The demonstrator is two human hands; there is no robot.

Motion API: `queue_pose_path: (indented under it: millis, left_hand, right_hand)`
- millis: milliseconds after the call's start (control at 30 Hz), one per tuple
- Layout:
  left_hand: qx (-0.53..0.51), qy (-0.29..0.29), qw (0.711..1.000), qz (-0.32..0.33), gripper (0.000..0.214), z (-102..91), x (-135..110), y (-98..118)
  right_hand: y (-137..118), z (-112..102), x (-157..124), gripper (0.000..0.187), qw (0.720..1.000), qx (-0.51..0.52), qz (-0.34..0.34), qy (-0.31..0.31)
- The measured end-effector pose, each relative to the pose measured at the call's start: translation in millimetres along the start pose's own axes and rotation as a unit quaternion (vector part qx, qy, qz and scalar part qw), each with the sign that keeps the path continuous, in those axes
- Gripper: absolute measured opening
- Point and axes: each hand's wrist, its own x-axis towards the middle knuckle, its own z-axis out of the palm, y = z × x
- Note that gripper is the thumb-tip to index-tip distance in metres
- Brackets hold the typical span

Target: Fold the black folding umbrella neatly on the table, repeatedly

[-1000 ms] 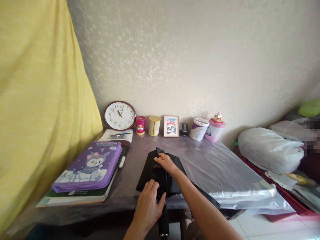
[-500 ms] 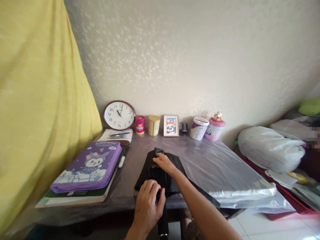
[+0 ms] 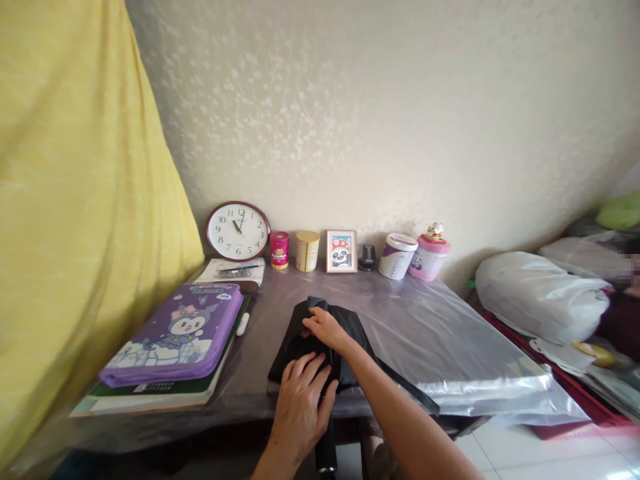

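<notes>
A black umbrella (image 3: 350, 327), its canopy loosely gathered and partly spread, lies on the table with its handle (image 3: 326, 453) hanging over the front edge toward me. My left hand (image 3: 303, 400) rests on the near part of the canopy, fingers stretched out and apart, thumb beside the shaft. Farther up, my right hand (image 3: 325, 328) reaches across and grips the canopy fabric near its far end; its lower fingers are hidden in the folds. One black flap of the canopy trails to the right, under my right forearm.
On the left lie a purple zip case (image 3: 185, 333) on books, and a white marker-like object (image 3: 243, 324). Along the wall stand a clock (image 3: 238, 231), a pink tin (image 3: 279, 251), a yellow tin (image 3: 307, 251), a picture frame (image 3: 341, 251) and tubs (image 3: 397, 256). White bags (image 3: 540, 293) lie right.
My left hand has shifted slightly up from the shaft, its curled fingers now stretched out on the canopy. My right hand and the umbrella have barely moved.
</notes>
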Motion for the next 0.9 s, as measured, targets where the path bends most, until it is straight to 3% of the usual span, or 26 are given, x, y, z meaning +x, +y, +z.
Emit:
queue_pose_path:
  millis: [367,667,800,900]
  left_hand:
    - [0.037,-0.011,0.999,0.003,0.027,1.9,-2.2,-7.8]
    - [0.059,-0.006,0.998,-0.012,0.025,2.3,-2.9,-13.3]
    - [0.057,-0.006,0.998,-0.015,0.024,2.9,-3.2,-15.8]
    - [0.057,-0.014,0.998,-0.015,0.025,3.6,-2.9,-16.0]
  right_hand:
    - [-1.3,0.9,-1.7,0.033,1.000,0.004,-0.007,-0.006]
    - [-0.1,2.2,-4.8,0.024,0.997,0.044,-0.046,-0.049]
    - [-6.0,-3.0,-17.8,0.021,0.991,-0.014,-0.116,-0.061]
    - [-7.5,-9.7,-29.2,0.019,0.975,-0.108,-0.195,-0.029]
